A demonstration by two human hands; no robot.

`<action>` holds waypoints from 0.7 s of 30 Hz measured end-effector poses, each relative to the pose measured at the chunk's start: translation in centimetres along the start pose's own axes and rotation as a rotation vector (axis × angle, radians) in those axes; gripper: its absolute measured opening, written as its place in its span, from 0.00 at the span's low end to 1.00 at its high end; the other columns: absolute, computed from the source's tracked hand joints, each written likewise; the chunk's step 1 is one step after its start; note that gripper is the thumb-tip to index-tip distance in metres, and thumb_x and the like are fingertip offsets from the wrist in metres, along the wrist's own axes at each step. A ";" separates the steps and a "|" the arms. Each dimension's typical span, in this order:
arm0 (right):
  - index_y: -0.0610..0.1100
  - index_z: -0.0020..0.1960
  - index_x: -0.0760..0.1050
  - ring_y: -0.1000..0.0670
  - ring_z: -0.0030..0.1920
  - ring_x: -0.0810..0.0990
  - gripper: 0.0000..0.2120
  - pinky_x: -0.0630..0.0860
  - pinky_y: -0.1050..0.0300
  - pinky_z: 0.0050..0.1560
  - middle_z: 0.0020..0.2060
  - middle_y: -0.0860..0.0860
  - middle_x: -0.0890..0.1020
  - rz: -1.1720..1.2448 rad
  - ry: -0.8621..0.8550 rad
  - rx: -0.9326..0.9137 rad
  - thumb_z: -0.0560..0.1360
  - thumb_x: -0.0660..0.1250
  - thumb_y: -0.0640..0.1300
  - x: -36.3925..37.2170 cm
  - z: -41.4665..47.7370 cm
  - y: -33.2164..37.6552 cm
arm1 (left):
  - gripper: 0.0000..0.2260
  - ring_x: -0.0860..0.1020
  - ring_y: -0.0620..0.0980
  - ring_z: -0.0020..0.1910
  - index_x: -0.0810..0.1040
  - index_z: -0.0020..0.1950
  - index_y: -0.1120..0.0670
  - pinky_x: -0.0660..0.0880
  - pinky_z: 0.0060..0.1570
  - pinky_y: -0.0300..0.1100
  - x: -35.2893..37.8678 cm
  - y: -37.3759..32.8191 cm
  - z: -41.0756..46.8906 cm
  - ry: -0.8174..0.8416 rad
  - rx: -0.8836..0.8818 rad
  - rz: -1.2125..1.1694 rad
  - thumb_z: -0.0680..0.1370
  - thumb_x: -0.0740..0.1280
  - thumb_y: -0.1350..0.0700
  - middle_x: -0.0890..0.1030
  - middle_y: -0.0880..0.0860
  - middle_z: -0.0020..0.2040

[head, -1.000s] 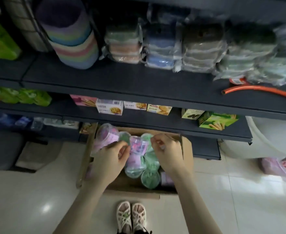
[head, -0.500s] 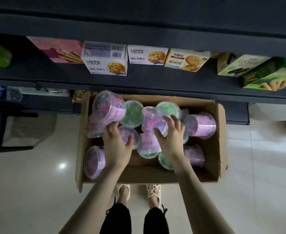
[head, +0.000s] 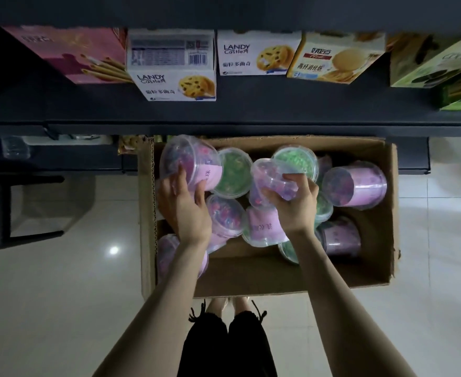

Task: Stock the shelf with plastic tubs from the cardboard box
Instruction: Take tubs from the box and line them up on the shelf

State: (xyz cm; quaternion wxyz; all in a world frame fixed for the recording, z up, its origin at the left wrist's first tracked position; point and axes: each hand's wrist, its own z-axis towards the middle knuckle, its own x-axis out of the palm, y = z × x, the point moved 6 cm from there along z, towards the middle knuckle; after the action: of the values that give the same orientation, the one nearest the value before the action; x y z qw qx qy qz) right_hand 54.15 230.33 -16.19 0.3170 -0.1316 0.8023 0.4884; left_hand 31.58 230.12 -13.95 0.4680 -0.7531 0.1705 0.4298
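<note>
Both bare forearms reach down from the bottom of the view into the open cardboard box on the pale floor, just in front of the dark shelf. The left hand is turned palm-right, wrist straight, its fingers extended upward and pressed against the side of a purple tub that lies tilted at the box's back left corner; the thumb side wraps the tub's labelled end. The right hand is curled over a clear tub near the middle of the box, fingers bent around its rim and the thumb underneath, so the tub is clasped and sits tipped above the others. Whether it is fully lifted clear of its neighbours is hard to tell. Around both hands, more tubs with purple or green contents lie jumbled on their sides, including 1 large purple one against the right wall. Biscuit boxes stand in a row on the shelf above.
</note>
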 end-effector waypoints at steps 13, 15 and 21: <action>0.56 0.56 0.74 0.44 0.56 0.79 0.28 0.79 0.44 0.53 0.59 0.43 0.75 0.409 0.043 0.123 0.59 0.76 0.62 -13.6 -8.3 3.1 | 0.19 0.78 0.49 0.44 0.79 0.56 0.62 0.66 0.40 0.22 -9.1 -7.2 -10.0 0.168 0.181 -0.394 0.76 0.63 0.48 0.81 0.55 0.46; 0.55 0.55 0.75 0.47 0.52 0.81 0.27 0.81 0.49 0.47 0.57 0.44 0.77 0.470 0.016 0.088 0.59 0.76 0.61 -17.5 -9.5 4.0 | 0.22 0.77 0.42 0.43 0.79 0.54 0.62 0.66 0.41 0.22 -10.9 -9.5 -12.1 0.138 0.197 -0.468 0.75 0.62 0.44 0.80 0.50 0.44; 0.53 0.49 0.74 0.50 0.46 0.82 0.22 0.78 0.59 0.38 0.57 0.37 0.74 0.656 0.014 -0.041 0.59 0.76 0.57 -29.4 -11.9 5.1 | 0.11 0.74 0.29 0.40 0.75 0.45 0.49 0.67 0.38 0.22 -14.3 -19.0 -19.7 0.040 0.277 -0.664 0.75 0.62 0.43 0.75 0.40 0.39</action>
State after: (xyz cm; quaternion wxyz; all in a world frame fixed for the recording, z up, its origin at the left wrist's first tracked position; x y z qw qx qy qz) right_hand 69.43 219.65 9.96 0.1346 0.1240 0.7942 0.5795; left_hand 45.53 220.86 12.04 0.6762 -0.7053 -0.0178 0.2124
